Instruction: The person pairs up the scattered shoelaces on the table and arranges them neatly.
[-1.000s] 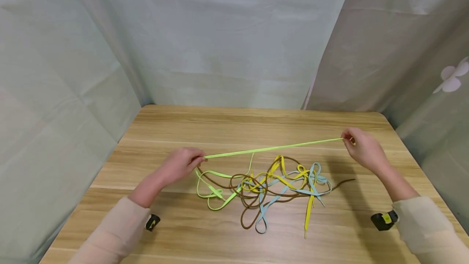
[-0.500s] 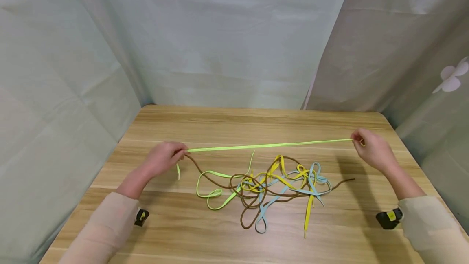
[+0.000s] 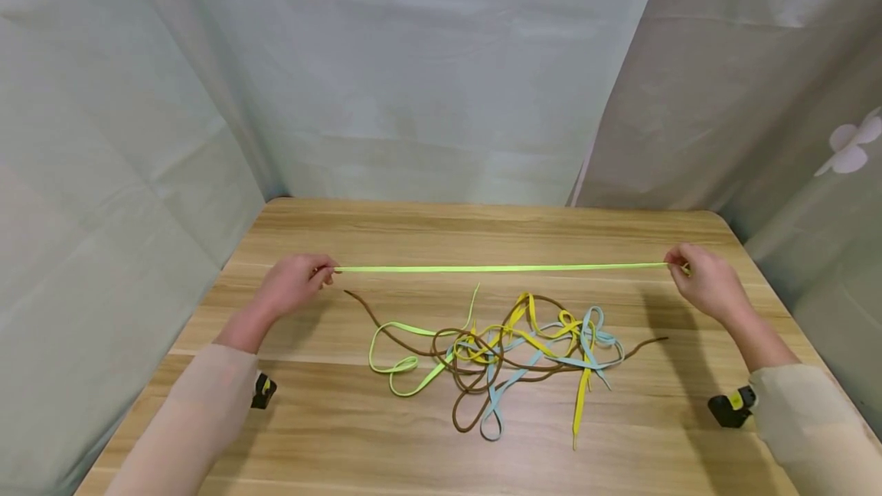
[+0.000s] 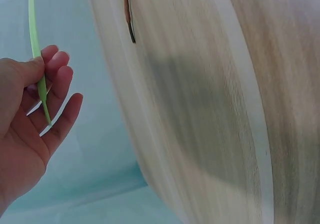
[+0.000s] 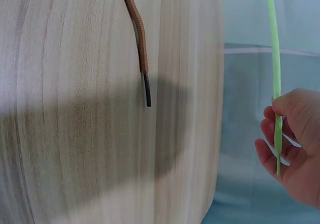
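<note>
A neon green shoelace (image 3: 496, 269) stretches straight and nearly level between the two hands, above the table. My left hand (image 3: 292, 283) pinches it near one end between thumb and fingers; in the left wrist view the lace's tip (image 4: 46, 108) hangs past the thumb across the palm. My right hand (image 3: 710, 285) pinches the other end, with its tip (image 5: 278, 159) hanging below the thumb in the right wrist view. Nearer the body lies a loose tangle of shoelaces: a brown one (image 3: 463, 425), a yellow one (image 3: 579, 412), a light blue one (image 3: 508, 381) and another green one (image 3: 405, 327).
The wooden table (image 3: 413, 450) carries the tangle at its middle. One brown lace end (image 5: 143, 53) points out to the right, the other (image 4: 127, 13) to the left. Pale curtains (image 3: 427, 83) hang behind and beside the table.
My left hand has moved left and away from the body, drawing its end of the green shoelace clear of the tangle. My right hand has shifted slightly right. The lace spans wider and is more level.
</note>
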Action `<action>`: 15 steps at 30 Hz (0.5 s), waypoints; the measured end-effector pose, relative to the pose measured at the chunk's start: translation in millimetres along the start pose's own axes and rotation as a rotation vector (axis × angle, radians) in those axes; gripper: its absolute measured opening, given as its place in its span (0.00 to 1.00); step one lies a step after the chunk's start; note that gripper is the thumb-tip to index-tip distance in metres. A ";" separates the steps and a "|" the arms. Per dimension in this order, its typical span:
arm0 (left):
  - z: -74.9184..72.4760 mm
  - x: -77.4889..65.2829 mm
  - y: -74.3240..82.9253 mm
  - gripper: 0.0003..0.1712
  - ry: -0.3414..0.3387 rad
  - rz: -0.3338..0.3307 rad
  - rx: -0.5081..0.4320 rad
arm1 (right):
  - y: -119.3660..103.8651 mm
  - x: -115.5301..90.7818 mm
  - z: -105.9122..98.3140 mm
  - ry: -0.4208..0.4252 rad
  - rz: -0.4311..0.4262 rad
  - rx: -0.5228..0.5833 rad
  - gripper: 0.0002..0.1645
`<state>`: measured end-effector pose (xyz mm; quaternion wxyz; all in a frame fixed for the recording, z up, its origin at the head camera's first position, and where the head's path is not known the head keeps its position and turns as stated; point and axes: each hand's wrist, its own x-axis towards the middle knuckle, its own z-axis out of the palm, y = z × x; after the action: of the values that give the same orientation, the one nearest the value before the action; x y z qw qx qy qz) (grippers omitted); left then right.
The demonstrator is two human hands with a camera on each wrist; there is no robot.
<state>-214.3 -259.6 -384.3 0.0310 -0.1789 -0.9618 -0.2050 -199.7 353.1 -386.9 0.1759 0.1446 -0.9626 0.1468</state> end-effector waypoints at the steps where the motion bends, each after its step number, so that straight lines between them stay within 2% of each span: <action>1: 0.0 1.1 -2.3 0.10 0.004 -0.005 0.002 | 0.8 0.2 0.6 -0.003 0.002 0.001 0.05; 8: 0.0 10.7 -13.7 0.10 0.046 -0.050 0.064 | 4.2 4.2 5.5 -0.008 0.007 -0.004 0.05; 15: 1.8 18.4 -21.0 0.12 0.069 -0.123 0.103 | 5.1 12.1 11.9 -0.063 0.051 -0.002 0.04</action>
<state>-239.0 -270.7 -391.6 0.0607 -0.1106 -0.9785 -0.1630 -215.8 351.1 -394.1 0.1421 0.1243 -0.9711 0.1459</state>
